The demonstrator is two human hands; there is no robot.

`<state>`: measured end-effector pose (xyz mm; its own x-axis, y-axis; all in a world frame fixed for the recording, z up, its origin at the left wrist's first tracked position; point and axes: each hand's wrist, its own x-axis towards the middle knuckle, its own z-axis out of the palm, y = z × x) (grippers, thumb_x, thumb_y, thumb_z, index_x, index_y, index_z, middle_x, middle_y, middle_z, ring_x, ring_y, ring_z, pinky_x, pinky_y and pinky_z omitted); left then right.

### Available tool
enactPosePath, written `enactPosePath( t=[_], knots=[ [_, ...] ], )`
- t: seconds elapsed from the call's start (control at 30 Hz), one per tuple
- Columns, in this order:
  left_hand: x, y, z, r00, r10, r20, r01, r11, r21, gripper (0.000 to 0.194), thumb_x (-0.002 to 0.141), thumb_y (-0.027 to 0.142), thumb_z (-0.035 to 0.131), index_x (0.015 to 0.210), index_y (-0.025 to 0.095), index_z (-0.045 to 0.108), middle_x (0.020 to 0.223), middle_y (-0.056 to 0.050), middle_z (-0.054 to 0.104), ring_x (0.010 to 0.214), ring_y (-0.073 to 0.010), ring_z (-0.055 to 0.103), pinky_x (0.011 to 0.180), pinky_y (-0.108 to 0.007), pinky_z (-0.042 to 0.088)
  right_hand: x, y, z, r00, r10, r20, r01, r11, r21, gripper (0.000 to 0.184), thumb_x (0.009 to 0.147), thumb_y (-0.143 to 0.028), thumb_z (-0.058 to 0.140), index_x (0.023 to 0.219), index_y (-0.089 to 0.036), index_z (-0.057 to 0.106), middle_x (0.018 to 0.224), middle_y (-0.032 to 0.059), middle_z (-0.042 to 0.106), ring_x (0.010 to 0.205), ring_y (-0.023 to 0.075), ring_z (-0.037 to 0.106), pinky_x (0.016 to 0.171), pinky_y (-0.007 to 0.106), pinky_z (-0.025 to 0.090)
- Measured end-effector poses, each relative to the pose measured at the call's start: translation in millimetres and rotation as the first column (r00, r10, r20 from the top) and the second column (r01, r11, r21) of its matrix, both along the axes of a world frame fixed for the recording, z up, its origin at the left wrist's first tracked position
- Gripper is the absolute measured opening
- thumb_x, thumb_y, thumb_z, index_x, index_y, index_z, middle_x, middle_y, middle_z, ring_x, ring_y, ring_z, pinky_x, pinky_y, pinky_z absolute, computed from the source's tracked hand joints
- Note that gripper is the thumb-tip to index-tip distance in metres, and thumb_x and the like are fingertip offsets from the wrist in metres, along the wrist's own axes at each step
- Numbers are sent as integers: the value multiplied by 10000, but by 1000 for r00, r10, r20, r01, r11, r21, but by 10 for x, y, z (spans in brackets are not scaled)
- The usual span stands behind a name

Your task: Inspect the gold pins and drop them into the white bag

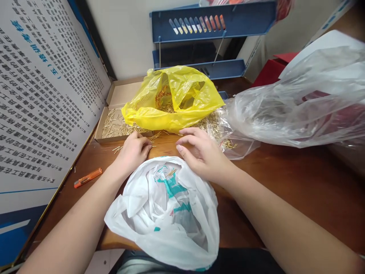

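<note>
My left hand [134, 149] is closed, its fingers curled down at the table by some loose thin gold-coloured metal pins [155, 136]; what lies inside its fingertips is hidden. My right hand [201, 150] is open, with curved fingers spread apart above the table, just in front of a yellow plastic bag [159, 120]. Between my forearms sits a white plastic bag [205, 228] with green print, its mouth open and a few pins [171, 172] inside. More pins show within the yellow bag.
Behind my left hand is an open cardboard box [104, 131] with many pins. Clear bags [239, 150] lie to the right, one large and crumpled [270, 114]. An orange cutter [88, 177] rests at left beside a printed panel [51, 95]. A blue rack [185, 38] stands behind.
</note>
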<state>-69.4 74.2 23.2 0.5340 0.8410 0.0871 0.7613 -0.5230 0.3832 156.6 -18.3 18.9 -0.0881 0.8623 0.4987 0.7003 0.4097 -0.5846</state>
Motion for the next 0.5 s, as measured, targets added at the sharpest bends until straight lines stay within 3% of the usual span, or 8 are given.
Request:
enactPosePath(
  t=[0.2, 0.33, 0.43, 0.5],
  knots=[
    [3, -11, 5, 1000, 16, 19, -16, 1000, 18, 232, 945, 258, 521, 924, 139, 718, 994, -124, 576, 995, -281, 585, 943, -441, 494, 21, 31, -46, 1000, -14, -28, 13, 999, -41, 194, 939, -280, 579, 949, -149, 722, 1184, 189, 675, 1178, 298, 645, 1040, 508, 504],
    [44, -139, 86, 987, 0, 162, -8, 999, 46, 184, 951, 255, 508, 925, 156, 661, 983, -99, 637, 957, -237, 608, 891, -373, 492, 6, 71, -67, 990, -2, -138, -11, 996, -92, 205, 925, -300, 594, 994, -150, 716, 1109, 158, 711, 1049, 269, 688, 945, 466, 551],
    [116, -276, 119, 940, -6, 340, 30, 998, -63, 172, 950, 295, 528, 890, 179, 639, 793, -22, 647, 739, -172, 582, 712, -303, 457, -51, 108, -82, 942, 29, -336, -104, 973, -207, 316, 917, -367, 642, 1148, -159, 701, 1083, 122, 745, 939, 235, 708, 844, 411, 578],
    [169, -343, 104, 907, 28, 419, 53, 982, -182, 184, 937, 322, 550, 865, 180, 641, 741, 1, 641, 662, -147, 552, 644, -285, 426, -94, 138, -101, 893, 40, -449, -165, 956, -243, 304, 908, -390, 666, 1112, -172, 719, 1041, 98, 764, 899, 221, 714, 799, 372, 577]
  ],
)
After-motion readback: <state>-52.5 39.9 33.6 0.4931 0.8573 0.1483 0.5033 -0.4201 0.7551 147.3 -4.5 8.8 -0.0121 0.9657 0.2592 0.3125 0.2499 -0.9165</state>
